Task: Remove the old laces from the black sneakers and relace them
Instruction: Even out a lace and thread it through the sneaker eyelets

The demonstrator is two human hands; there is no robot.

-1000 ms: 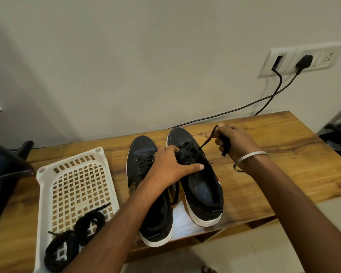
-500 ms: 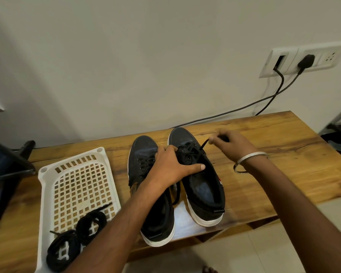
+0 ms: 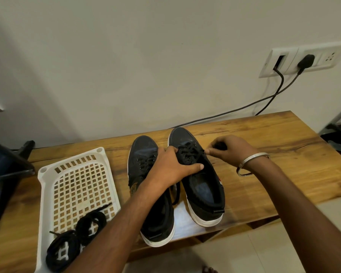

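Two black sneakers with white soles stand side by side on the wooden table [image 3: 283,138], toes toward the wall. My left hand [image 3: 171,166] grips the right sneaker [image 3: 203,186] across its laced tongue, thumb stretched over the opening. My right hand [image 3: 226,148] is at that shoe's right eyelet row and pinches its black lace [image 3: 191,152] between fingertips. The left sneaker [image 3: 146,156] is partly hidden under my left forearm. Two coiled black laces [image 3: 75,239] lie in the white basket [image 3: 53,174].
The white perforated basket sits at the table's left. A dark stand [image 3: 6,168] is at the far left edge. Black cables [image 3: 244,109] run from a wall socket [image 3: 303,60] down behind the table. The table's front edge is just below the shoe heels.
My right hand has come down from holding the lace stretched up and away, and is now close against the right sneaker's eyelets. The left hand has stayed in place.
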